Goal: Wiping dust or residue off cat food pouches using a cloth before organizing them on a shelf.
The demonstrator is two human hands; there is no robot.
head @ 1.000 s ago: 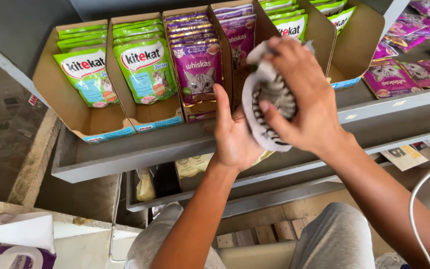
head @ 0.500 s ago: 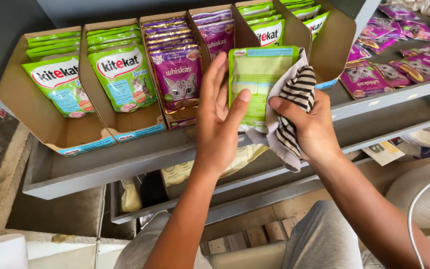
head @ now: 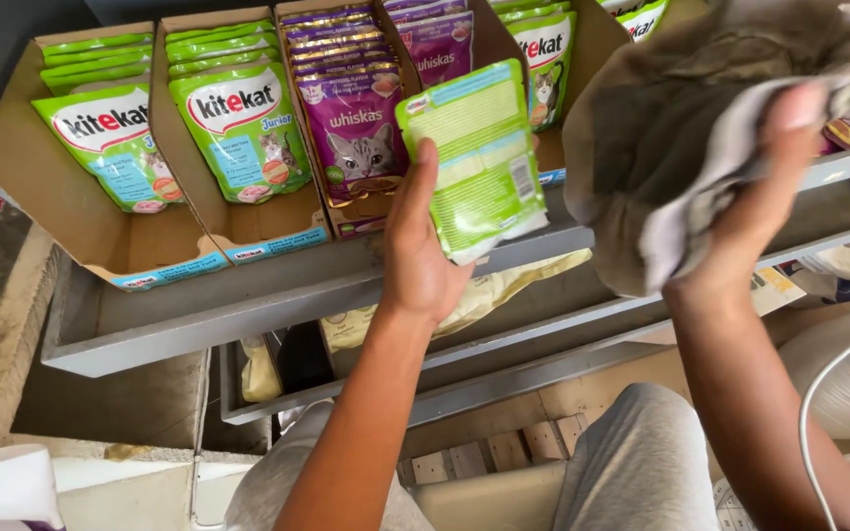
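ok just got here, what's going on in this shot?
A person is crouched at a grey metal shelf stocked with open cardboard display boxes of cat food pouches. The left hand holds up one green pouch, its back side facing the camera, just in front of the boxes. The right hand grips a bunched grey cloth, raised beside the pouch and not touching it. Purple pouches stand in the box behind the left hand.

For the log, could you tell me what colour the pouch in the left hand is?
Light green pouch, seen in the head view.
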